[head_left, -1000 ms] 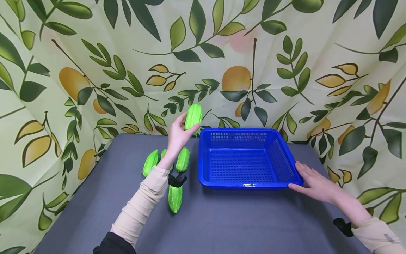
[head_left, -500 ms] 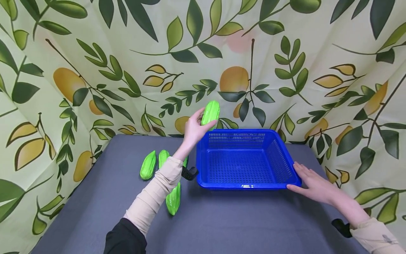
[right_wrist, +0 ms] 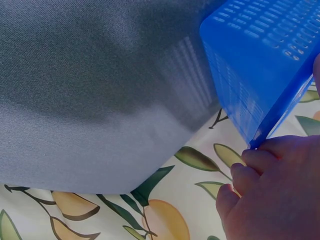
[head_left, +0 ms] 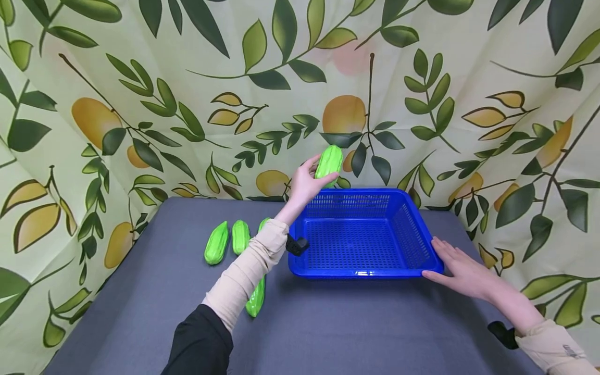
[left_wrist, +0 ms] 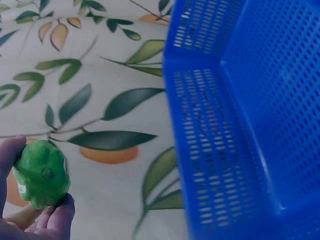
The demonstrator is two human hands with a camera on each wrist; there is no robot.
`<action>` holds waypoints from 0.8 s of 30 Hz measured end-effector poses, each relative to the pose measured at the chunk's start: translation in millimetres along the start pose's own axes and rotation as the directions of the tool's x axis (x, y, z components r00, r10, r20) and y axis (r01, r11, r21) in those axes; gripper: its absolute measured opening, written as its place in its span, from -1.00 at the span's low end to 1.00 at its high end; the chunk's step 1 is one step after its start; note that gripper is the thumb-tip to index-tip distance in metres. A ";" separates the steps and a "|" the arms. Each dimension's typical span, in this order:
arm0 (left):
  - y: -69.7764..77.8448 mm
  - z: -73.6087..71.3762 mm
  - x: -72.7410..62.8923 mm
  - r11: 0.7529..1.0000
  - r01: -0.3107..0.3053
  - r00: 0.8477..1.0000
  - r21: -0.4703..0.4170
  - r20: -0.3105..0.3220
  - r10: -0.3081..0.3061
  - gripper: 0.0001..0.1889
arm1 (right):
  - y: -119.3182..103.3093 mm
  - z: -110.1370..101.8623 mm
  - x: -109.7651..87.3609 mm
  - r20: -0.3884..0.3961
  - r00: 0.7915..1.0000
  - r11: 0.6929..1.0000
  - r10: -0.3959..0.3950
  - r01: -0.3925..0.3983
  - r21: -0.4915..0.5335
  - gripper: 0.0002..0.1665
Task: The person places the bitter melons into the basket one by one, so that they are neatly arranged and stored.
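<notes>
At the back-left corner of the blue perforated plastic basket (head_left: 328,273): bright green ridged oblong gourd (head_left: 329,162) now carried across, not released

Delta vs 1 s ago: left hand (head_left: 307,182) has swung right. Gourd was left of the basket; head view now puts it just above the back rim. Left fingers are curled round it, thumb on one side, spread only as wide as the gourd. Basket interior is right of and nearer than those fingers; left wrist view shows gourd and rim apart. Can't tell exact depth over the rim.

Right hand (head_left: 461,268) unchanged: fingers fairly straight, slightly spread, touching the basket's right rim. No grip visible.

Meaning, my read: sideways carry mostly done, letting go isn't. Four similar green gourds (head_left: 216,244) lie left of and nearer than the left fingers on the grey cloth-covered table (head_left: 351,328), two partly behind the cream sleeve (head_left: 244,278).
</notes>
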State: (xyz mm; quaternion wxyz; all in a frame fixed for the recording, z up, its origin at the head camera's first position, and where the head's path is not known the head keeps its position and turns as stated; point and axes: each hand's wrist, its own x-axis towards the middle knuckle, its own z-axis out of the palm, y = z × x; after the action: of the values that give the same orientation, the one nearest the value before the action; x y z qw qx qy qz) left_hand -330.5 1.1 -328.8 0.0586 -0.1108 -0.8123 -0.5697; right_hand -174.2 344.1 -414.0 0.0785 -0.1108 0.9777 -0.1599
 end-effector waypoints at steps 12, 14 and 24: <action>-24.3 6.2 2.6 0.996 0.066 0.997 0.057 0.039 -0.068 -0.25 | -0.5 -0.6 0.9 0.018 1.000 1.000 0.015 -0.015 0.019 0.20; -28.3 5.7 0.9 0.994 0.068 0.994 0.090 0.078 -0.075 -0.25 | 0.0 -0.6 1.2 0.018 1.000 1.000 0.015 -0.015 0.015 0.20; -36.7 -1.9 -1.0 0.945 0.060 0.969 0.321 0.209 -0.133 -0.25 | 4.5 0.1 1.5 0.016 1.000 1.000 0.009 -0.009 0.011 0.19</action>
State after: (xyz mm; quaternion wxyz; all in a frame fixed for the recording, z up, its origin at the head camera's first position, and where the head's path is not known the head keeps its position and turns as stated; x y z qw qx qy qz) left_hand -338.6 -12.8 -361.9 -0.0462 -0.1246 -0.8979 -0.4197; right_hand -176.6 347.9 -415.7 0.0875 -0.1072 0.9767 -0.1640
